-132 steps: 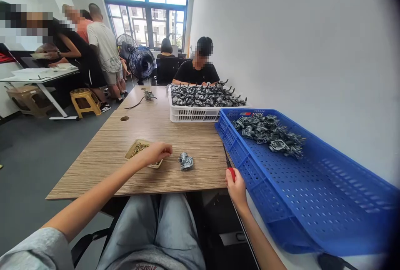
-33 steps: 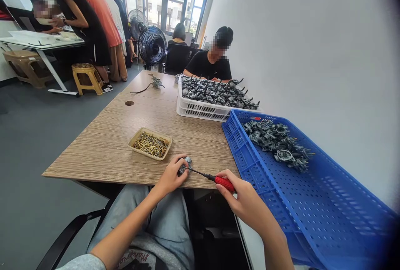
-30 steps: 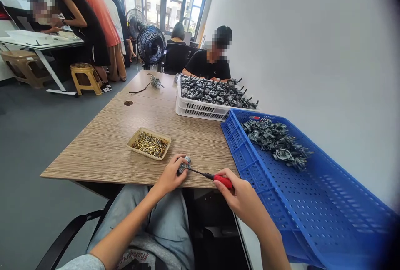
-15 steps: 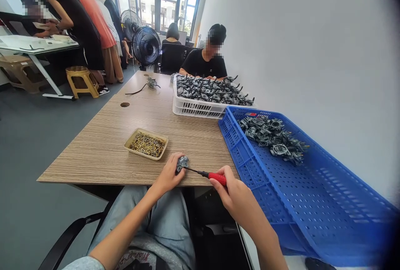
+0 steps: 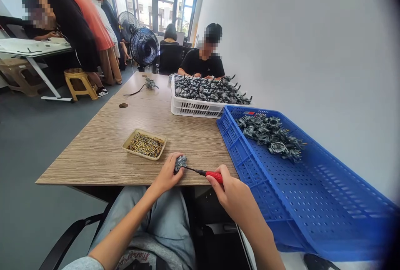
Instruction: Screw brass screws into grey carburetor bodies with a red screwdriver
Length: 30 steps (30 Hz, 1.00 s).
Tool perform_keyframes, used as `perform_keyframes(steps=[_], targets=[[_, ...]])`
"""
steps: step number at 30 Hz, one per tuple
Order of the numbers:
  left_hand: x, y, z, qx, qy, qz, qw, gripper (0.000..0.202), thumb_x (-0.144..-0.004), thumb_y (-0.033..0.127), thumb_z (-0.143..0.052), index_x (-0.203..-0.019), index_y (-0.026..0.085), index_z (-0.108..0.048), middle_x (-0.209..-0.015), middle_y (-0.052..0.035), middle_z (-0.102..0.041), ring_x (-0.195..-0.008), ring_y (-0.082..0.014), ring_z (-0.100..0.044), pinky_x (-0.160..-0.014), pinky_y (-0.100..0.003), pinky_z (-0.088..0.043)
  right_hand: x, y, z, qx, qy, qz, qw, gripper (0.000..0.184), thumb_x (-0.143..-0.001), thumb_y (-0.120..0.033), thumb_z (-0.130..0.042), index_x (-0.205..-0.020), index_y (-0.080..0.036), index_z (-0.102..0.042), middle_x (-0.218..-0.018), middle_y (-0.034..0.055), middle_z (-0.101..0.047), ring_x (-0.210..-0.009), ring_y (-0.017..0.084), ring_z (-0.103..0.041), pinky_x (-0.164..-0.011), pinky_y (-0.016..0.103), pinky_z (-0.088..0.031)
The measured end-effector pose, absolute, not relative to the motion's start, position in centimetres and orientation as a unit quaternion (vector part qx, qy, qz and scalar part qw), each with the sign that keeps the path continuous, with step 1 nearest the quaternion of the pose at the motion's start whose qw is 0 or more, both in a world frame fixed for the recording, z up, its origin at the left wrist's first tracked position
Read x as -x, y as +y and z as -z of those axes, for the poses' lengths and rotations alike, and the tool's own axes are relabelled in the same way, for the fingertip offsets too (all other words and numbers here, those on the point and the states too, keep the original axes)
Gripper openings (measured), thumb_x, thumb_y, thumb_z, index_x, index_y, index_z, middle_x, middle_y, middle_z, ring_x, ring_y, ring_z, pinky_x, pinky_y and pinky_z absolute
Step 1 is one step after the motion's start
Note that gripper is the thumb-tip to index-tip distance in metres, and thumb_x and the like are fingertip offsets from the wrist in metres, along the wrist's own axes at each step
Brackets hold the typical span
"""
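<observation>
1. The fingers of the left hand point(image 5: 168, 174) are closed around a small grey metal part point(image 5: 181, 162), thumb on the near side. The part sits at the tabletop's near edge; whether it rests on the surface or is slightly raised, I cannot tell.
2. The fingers of the right hand point(image 5: 231, 191) grip the red handle of a screwdriver point(image 5: 214, 176). Its dark shaft points left, the tip at the metal part's near right side; the exact contact is too small to make out.
3. Just beyond the left hand, a beige tray point(image 5: 127, 148) holds many small brass-coloured pieces point(image 5: 145, 145).
4. All this is on a wood-grain tabletop point(image 5: 103, 145) with a round hole point(image 5: 123, 106) farther off.
5. Along its right side stands a blue crate point(image 5: 265, 197), grey metal parts point(image 5: 270, 136) heaped at its far end.
6. Near that end, a white crate point(image 5: 193, 108) is filled with parts bearing black tubes.
7. Farther left lies a single part with a black tube point(image 5: 150, 83).
8. Behind the white crate sits a person in black point(image 5: 203, 65); a fan point(image 5: 144, 47) stands to the left.
</observation>
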<state>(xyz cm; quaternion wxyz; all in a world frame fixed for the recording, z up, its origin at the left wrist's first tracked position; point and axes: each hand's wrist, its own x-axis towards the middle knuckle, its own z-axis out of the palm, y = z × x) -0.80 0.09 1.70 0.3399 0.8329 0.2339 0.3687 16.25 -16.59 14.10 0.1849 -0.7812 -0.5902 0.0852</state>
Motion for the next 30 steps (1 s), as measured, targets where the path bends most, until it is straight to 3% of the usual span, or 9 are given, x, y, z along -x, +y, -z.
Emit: perform_keyframes(steps=[5, 7, 11, 17, 20, 24, 30], targets=[[0.8, 0.2, -1.6, -0.833, 0.232, -0.369, 0.34, 0.045, -0.093, 0.017, -0.052, -0.137, 0.022, -0.043, -0.135, -0.0118, -0.052, -0.131, -0.0247, -0.047, -0.117, -0.042, -0.037, -16.1, -17.0, -14.6, 0.712, -0.636, -0.157, 0.255, 0.017, -0.103, -0.035, -0.04, -0.117, -0.026, -0.042, -0.101, 0.0049, -0.072, -0.087, 0.023, -0.071, -0.071, 0.029, -0.046], [0.8, 0.2, -1.4, -0.833, 0.231, -0.371, 0.338, 0.046, -0.093, 0.018, -0.053, -0.137, 0.022, -0.043, -0.134, -0.0118, -0.052, -0.131, -0.0251, -0.048, -0.116, -0.043, -0.038, -16.1, -16.9, -14.6, 0.729, -0.623, -0.147, 0.241, 0.014, -0.103, -0.037, -0.039, -0.111, -0.026, -0.043, -0.094, 0.0045, -0.071, -0.082, 0.024, -0.071, -0.067, 0.029, -0.045], [0.7, 0.2, -1.2, -0.832, 0.231, -0.375, 0.337, 0.045, -0.093, 0.019, -0.053, -0.137, 0.022, -0.043, -0.134, -0.0117, -0.053, -0.129, -0.0256, -0.049, -0.114, -0.044, -0.039, -16.1, -16.5, -14.4, 0.802, -0.566, -0.089, 0.171, 0.027, -0.104, -0.049, -0.035, -0.099, -0.024, -0.045, -0.068, 0.0023, -0.065, -0.065, 0.027, -0.068, -0.056, 0.029, -0.037], [0.7, 0.3, -1.2, -0.832, 0.228, -0.377, 0.337, 0.044, -0.095, 0.021, -0.053, -0.137, 0.023, -0.043, -0.133, -0.0116, -0.052, -0.129, -0.0259, -0.048, -0.114, -0.045, -0.039, -15.8, -16.7, -15.1, 0.709, -0.624, -0.182, 0.273, 0.014, -0.103, -0.035, -0.042, -0.113, -0.026, -0.041, -0.101, 0.0034, -0.07, -0.085, 0.021, -0.07, -0.073, 0.028, -0.046], [0.8, 0.3, -1.3, -0.83, 0.232, -0.379, 0.338, 0.043, -0.095, 0.022, -0.053, -0.137, 0.023, -0.042, -0.133, -0.0116, -0.052, -0.128, -0.0254, -0.048, -0.114, -0.045, -0.039, -15.9, -16.4, -14.6, 0.738, -0.6, -0.168, 0.259, 0.013, -0.102, -0.038, -0.041, -0.106, -0.026, -0.042, -0.087, 0.0021, -0.069, -0.077, 0.023, -0.069, -0.067, 0.029, -0.043], [0.8, 0.3, -1.4, -0.828, 0.232, -0.382, 0.339, 0.042, -0.095, 0.022, -0.053, -0.137, 0.022, -0.043, -0.132, -0.0118, -0.052, -0.128, -0.0256, -0.048, -0.114, -0.045, -0.039, -16.5, -15.9, -13.8, 0.797, -0.553, -0.11, 0.218, 0.025, -0.102, -0.049, -0.039, -0.096, -0.025, -0.043, -0.071, 0.0019, -0.065, -0.066, 0.027, -0.066, -0.06, 0.031, -0.038], [0.7, 0.4, -1.3, -0.827, 0.231, -0.382, 0.343, 0.042, -0.095, 0.021, -0.053, -0.136, 0.022, -0.044, -0.132, -0.0115, -0.053, -0.127, -0.0254, -0.048, -0.113, -0.045, -0.039, -16.5, -16.2, -14.3, 0.711, -0.604, -0.197, 0.301, 0.016, -0.102, -0.038, -0.043, -0.112, -0.026, -0.041, -0.096, 0.0036, -0.069, -0.081, 0.022, -0.068, -0.071, 0.029, -0.045]])
